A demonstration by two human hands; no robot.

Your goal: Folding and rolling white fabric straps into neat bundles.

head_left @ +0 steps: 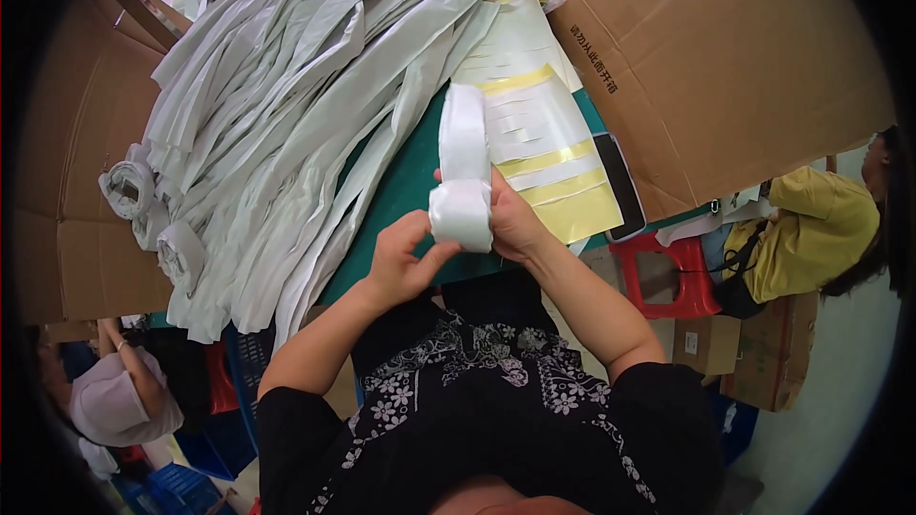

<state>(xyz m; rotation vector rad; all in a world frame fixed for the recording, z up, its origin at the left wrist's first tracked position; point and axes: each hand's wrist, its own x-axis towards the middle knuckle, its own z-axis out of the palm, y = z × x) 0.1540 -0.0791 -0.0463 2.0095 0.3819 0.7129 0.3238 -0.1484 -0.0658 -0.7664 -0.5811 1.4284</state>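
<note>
Both hands hold a roll of white fabric strip (462,217) above the near edge of the green table (405,176). The strip's flat length runs away from the roll over the table. My left hand (405,256) is closed on the roll's left side, thumb along its near edge. On the right side, my right hand (513,219) grips the roll, with most of its fingers hidden behind the strip. A large heap of long white strips (324,105) covers the table's left and far part. Several smaller rolls (181,256) lie at the heap's left edge.
Yellow-and-white slit sheets (544,157) lie right of the strip, beside a dark phone-like device (620,186). Cardboard (725,57) stands at the right, more (86,153) at the left. A person in yellow (811,229) is near a red stool (668,277); another person (124,391) is lower left.
</note>
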